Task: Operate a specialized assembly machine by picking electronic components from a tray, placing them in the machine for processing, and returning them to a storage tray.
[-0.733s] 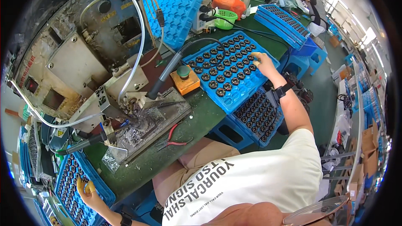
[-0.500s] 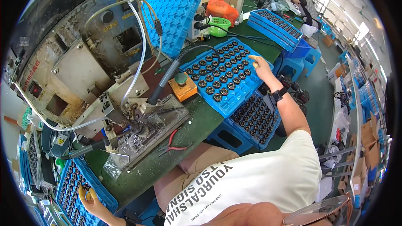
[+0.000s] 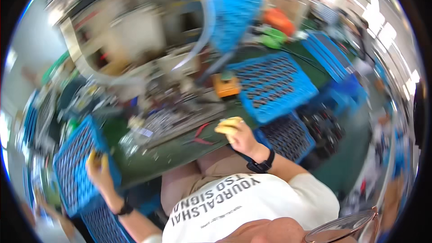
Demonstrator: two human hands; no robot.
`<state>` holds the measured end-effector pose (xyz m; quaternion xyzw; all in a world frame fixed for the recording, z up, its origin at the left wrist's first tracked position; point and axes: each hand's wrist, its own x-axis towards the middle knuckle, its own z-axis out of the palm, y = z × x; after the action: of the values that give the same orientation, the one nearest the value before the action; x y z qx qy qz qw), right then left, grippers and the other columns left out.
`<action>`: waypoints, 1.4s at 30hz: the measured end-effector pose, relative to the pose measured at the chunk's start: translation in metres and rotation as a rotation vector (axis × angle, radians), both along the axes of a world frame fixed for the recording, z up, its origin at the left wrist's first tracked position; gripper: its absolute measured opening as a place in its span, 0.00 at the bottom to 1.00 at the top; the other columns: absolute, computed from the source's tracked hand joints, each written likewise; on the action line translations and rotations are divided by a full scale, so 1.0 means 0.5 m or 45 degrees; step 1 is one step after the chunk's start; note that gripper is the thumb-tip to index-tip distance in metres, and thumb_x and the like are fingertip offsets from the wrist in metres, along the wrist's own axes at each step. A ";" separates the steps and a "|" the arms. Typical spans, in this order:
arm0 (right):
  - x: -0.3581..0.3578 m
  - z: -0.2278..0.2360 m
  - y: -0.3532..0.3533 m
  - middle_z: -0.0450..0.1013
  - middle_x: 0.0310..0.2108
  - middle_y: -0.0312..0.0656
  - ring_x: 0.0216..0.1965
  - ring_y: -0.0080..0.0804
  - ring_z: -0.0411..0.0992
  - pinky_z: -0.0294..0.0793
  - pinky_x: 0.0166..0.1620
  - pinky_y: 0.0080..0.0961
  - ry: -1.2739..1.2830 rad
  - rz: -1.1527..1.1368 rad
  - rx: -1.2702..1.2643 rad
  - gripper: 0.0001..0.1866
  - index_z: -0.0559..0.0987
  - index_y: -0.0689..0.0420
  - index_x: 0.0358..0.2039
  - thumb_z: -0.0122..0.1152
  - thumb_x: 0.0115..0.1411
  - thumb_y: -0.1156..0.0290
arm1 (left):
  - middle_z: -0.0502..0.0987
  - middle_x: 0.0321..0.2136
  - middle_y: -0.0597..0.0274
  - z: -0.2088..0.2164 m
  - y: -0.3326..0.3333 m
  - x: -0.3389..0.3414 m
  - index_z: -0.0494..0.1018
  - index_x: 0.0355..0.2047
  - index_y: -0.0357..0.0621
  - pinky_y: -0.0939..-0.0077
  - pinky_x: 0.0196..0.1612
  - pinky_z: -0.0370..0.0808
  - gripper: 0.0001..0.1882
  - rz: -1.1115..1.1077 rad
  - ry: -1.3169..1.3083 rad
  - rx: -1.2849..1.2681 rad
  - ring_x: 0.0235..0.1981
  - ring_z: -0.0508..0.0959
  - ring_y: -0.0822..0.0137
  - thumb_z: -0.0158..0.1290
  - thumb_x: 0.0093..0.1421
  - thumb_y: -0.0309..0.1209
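My right hand [image 3: 242,137], with yellow covers on its fingertips, is above the front edge of the green bench. Its fingers are pinched together, and whatever they hold is too blurred to name. My left hand [image 3: 100,173], its fingertips covered in yellow too, is over the left blue tray [image 3: 77,150], which carries rows of small dark parts. Motion smears its fingers. Farther right lies another blue tray [image 3: 265,116], bearing rows of small round dark parts. Red-handled pliers [image 3: 202,140] rest on the bench beside my right hand.
A bench machine [image 3: 139,31] with hoses and a scrap-littered metal base fills the back left. An orange button box [image 3: 226,86] stands beside the right tray. Lower stacked trays [image 3: 288,137], a green basket [image 3: 273,38] and an upright blue tray [image 3: 231,18] are around the bench.
My right hand has left the right tray and come in to the bench front, its fingers now pinched. My left hand stays over the left tray. The whole view has swung left and blurred.
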<state>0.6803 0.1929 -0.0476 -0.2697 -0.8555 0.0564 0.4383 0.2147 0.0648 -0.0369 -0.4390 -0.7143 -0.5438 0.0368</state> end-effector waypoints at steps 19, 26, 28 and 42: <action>-0.019 -0.088 0.009 0.75 0.42 0.45 0.40 0.32 0.74 0.74 0.46 0.24 0.183 0.108 -0.444 0.19 0.72 0.63 0.58 0.48 0.67 0.80 | 0.76 0.39 0.55 0.062 -0.009 0.066 0.79 0.42 0.46 0.64 0.44 0.75 0.20 0.099 -0.001 -0.191 0.42 0.77 0.54 0.64 0.49 0.40; -0.008 -0.093 0.046 0.75 0.46 0.51 0.44 0.36 0.76 0.77 0.46 0.26 -0.007 0.142 -0.466 0.18 0.71 0.66 0.58 0.45 0.70 0.76 | 0.73 0.33 0.56 0.032 -0.015 0.042 0.79 0.40 0.45 0.67 0.36 0.74 0.20 0.172 0.111 -0.086 0.31 0.77 0.59 0.65 0.47 0.38; -0.025 -0.066 0.021 0.74 0.45 0.51 0.43 0.36 0.75 0.77 0.45 0.26 0.092 0.121 -0.479 0.18 0.70 0.66 0.59 0.45 0.70 0.76 | 0.73 0.33 0.55 0.036 0.003 0.051 0.80 0.39 0.46 0.65 0.37 0.74 0.19 0.133 0.090 -0.078 0.33 0.77 0.56 0.65 0.45 0.36; -0.030 -0.070 0.038 0.74 0.42 0.47 0.38 0.32 0.72 0.74 0.42 0.25 0.155 0.138 -0.779 0.19 0.70 0.63 0.59 0.45 0.69 0.74 | 0.73 0.35 0.57 0.052 -0.003 0.067 0.76 0.45 0.46 0.68 0.36 0.74 0.22 0.086 0.084 -0.151 0.31 0.77 0.61 0.64 0.51 0.38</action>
<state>0.6655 0.2118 -0.0825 -0.3393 -0.7841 0.3506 0.3837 0.2481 0.0635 -0.0108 -0.4339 -0.7579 -0.4842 0.0527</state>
